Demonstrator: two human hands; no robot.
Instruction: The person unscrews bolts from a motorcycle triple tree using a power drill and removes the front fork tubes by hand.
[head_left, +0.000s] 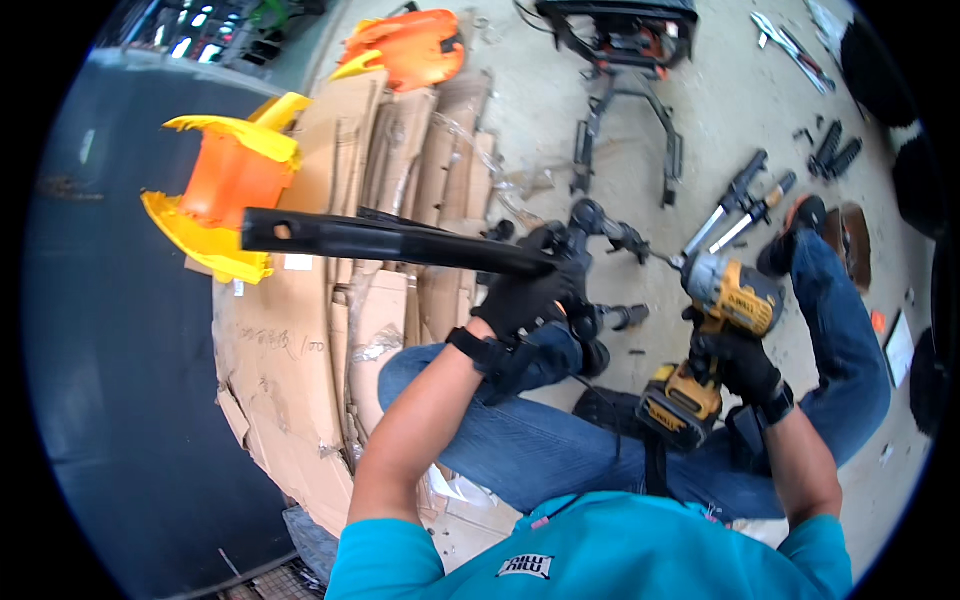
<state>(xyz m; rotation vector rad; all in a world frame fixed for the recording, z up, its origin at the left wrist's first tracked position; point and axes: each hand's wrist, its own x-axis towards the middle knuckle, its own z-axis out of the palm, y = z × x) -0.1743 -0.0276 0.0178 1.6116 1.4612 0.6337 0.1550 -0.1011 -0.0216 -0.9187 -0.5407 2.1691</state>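
Left hand [525, 295], black glove, closed around a black metal bar [385, 240] near its right end. The bar's long axis runs nearly level across the view, free end pointing to the person's left, tilted slightly upward that way; a hole shows near the free end. The bar is held up over flattened cardboard [330, 330] and passes in front of an orange-and-yellow plastic part [225, 195].

Right hand [745, 365], black glove, clenched on the grip of a yellow-and-black drill [720, 300]. Drill body upright, battery at the bottom; the nose points up-left, bit aimed at a black joint [600, 225] at the bar's gripped end. Bit tip is at or just beside the joint; contact cannot be told.

The person is seated on a concrete floor [720, 130], in jeans. Beyond the drill: a black frame [625, 110] and two silver-and-black shocks [740, 205] lying on the floor.
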